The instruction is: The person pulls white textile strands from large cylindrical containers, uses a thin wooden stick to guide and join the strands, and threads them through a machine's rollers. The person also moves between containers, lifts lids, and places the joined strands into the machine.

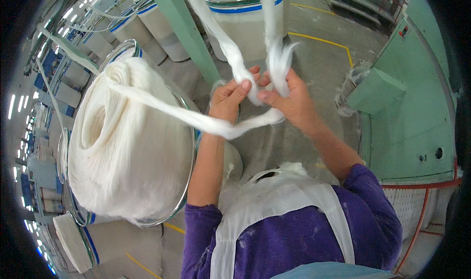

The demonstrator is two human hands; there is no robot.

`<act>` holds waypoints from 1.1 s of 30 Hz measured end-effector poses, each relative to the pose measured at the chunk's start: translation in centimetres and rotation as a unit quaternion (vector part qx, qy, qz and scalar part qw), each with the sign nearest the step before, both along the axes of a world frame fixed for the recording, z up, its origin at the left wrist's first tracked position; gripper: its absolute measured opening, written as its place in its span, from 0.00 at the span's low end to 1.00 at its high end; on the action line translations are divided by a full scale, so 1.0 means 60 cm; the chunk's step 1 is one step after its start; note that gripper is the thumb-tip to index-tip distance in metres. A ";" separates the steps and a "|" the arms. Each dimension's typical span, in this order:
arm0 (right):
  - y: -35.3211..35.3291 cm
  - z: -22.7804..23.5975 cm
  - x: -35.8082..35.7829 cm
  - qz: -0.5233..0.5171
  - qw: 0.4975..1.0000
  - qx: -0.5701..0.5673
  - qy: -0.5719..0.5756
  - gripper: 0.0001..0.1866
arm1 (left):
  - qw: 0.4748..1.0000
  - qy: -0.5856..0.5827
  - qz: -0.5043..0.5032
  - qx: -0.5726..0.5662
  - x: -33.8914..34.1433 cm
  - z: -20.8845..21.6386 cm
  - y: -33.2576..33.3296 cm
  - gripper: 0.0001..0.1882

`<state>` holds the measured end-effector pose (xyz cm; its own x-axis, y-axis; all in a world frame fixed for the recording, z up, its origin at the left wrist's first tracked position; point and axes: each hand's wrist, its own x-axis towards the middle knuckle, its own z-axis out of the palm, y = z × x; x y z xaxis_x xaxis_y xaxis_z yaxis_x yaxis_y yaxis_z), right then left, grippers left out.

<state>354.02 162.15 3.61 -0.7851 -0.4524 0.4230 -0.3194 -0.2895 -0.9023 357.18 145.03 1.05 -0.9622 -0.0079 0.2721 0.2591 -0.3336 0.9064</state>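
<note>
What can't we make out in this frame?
All in the head view:
- Whether the white tuft and the can-side sliver are one piece: covered by the right hand.
- Left hand: fingers partly hidden behind the left hanging sliver.
- Tops of both hanging slivers: cut off by the upper edge.
- Round black fitting on the green cabinet: too small to identify.
</note>
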 end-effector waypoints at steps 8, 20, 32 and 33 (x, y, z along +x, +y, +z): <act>-0.019 -0.025 -0.001 -0.088 0.995 0.038 0.029 0.18 | 0.995 -0.048 -0.003 0.083 0.042 0.023 -0.004 0.23; 0.001 0.006 0.032 -0.166 0.869 0.309 0.348 0.15 | 0.996 0.019 -0.064 0.064 0.039 0.027 -0.006 0.32; -0.022 -0.172 0.045 0.205 0.973 0.098 -0.032 0.09 | 0.981 0.006 0.145 0.131 0.049 0.064 0.002 0.27; -0.049 -0.220 0.059 0.316 0.927 0.192 0.065 0.15 | 0.980 -0.004 0.153 0.126 0.047 0.068 0.000 0.28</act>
<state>357.56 159.18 -9.62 -0.2649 -0.9416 0.2079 -0.3082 -0.1216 -0.9435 359.99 145.04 5.14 -0.9062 -0.3631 0.2168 0.3754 -0.4545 0.8078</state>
